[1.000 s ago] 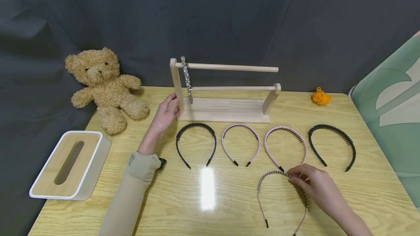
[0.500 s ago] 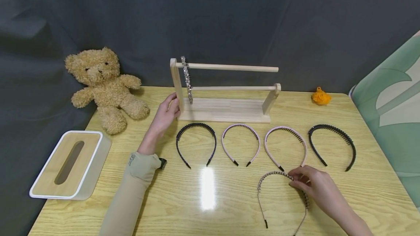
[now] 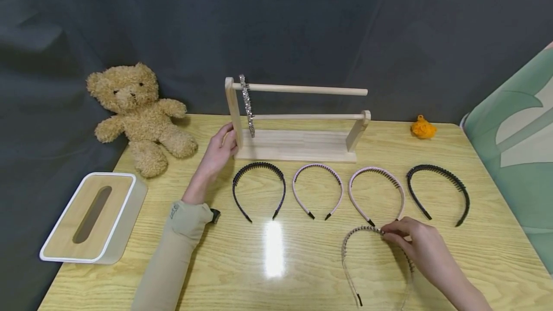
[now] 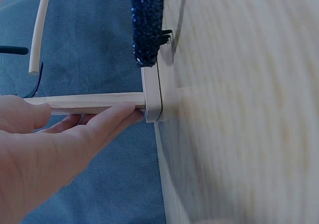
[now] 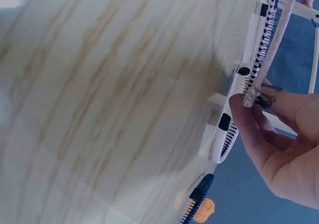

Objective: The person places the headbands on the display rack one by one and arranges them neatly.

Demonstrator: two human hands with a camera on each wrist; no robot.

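My left hand (image 3: 218,148) holds the left upright of a wooden headband rack (image 3: 298,145); in the left wrist view, the thumb and fingers lie on either side of that upright (image 4: 94,102). A glittery headband (image 3: 247,104) hangs at the left end of the rack's bars. Between right thumb and fingers, my right hand (image 3: 425,246) pinches a thin beaded headband (image 3: 345,248) by its arch, its right leg blurred. Behind it lie a black headband (image 3: 259,164), two pink headbands (image 3: 317,165) (image 3: 376,170) and another black headband (image 3: 440,171) in a row.
On the left, a teddy bear (image 3: 140,114) sits near the table's back edge, with a wood-topped tissue box (image 3: 116,224) in front of it. A small orange object (image 3: 423,128) stands at the back right. Dark cloth (image 3: 302,23) hangs behind the table (image 3: 242,272).
The beaded headband has shifted slightly right in my right hand's pinch, its legs swinging rightward and its right leg now blurred. My left hand stays on the rack.
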